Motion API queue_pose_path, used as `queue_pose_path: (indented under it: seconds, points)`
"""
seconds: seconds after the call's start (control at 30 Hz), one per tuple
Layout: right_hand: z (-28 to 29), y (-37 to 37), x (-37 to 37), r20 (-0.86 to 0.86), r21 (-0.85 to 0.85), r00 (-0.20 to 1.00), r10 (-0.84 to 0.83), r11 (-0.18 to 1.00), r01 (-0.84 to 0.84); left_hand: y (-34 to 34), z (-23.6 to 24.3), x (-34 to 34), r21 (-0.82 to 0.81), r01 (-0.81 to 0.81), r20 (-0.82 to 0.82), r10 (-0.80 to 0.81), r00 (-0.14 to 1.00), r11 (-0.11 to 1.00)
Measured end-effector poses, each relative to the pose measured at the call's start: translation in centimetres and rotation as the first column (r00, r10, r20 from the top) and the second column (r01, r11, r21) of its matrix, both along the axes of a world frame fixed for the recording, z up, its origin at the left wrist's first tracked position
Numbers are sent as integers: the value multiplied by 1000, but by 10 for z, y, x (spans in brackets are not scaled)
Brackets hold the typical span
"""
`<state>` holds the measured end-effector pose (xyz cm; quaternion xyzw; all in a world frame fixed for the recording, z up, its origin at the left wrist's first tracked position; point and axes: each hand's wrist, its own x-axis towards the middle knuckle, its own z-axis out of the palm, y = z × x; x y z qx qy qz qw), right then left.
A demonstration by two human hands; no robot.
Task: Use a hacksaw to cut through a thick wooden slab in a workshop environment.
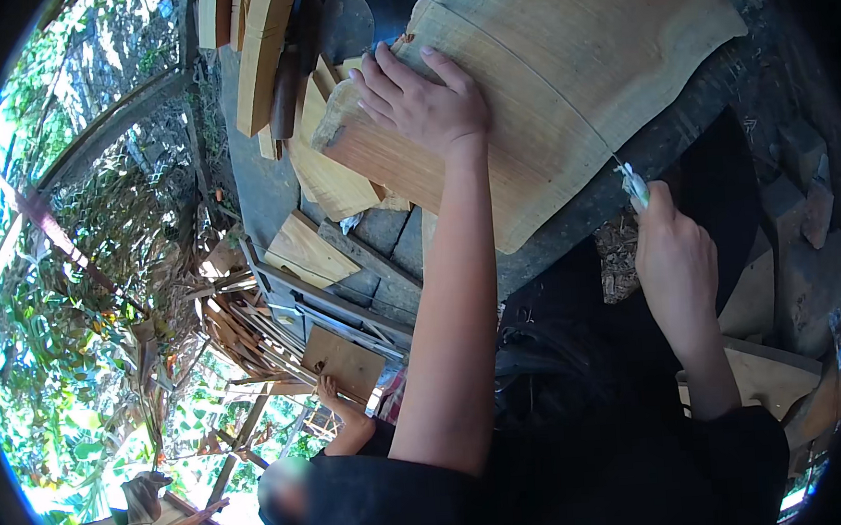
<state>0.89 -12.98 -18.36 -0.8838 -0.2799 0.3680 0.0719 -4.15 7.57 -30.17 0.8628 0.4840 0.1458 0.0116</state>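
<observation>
A broad wooden slab point(581, 51) with a wavy natural edge lies on the dark worktable. My left hand point(425, 103) rests on its left part, palm down, fingers spread. At the slab's right edge, my right hand point(675, 256) is closed round a white-and-green wrapped grip point(634, 187). From this grip a thin dark line point(549, 83) runs up and left across the slab; I cannot tell whether it is a cord or a blade seen edge-on. A dark curved metal blade point(394, 14) lies just beyond my left fingers.
Several timber pieces point(266, 55) and thin offcuts point(331, 177) lie left of the slab on the worktable point(380, 231). Another person's hand point(327, 391) touches a board point(340, 362) at lower left, near stacked wood strips. Wood blocks point(811, 267) stand at the right.
</observation>
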Motion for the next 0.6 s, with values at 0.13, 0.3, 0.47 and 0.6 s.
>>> queue_pose_path:
  seconds: [0.13,0.3,0.47,0.6]
  points:
    - [-18,23,4,-43,8,998,-49,999,49,-4,-7,-1,20,14,-24,-14,1000,1000]
    - [-54,79,27,184,184,982,33,981,-68,-15,-14,7,-37,2,29,-1,1000,999]
    - [-6,6,26,-1,-18,1000,-11,1000,11,-9,-1,11,-23,-27,52,28,998,999]
    - [-3,-23,15,12,-27,998,-57,998,57,-20,-9,10,-28,16,35,-15,999,999]
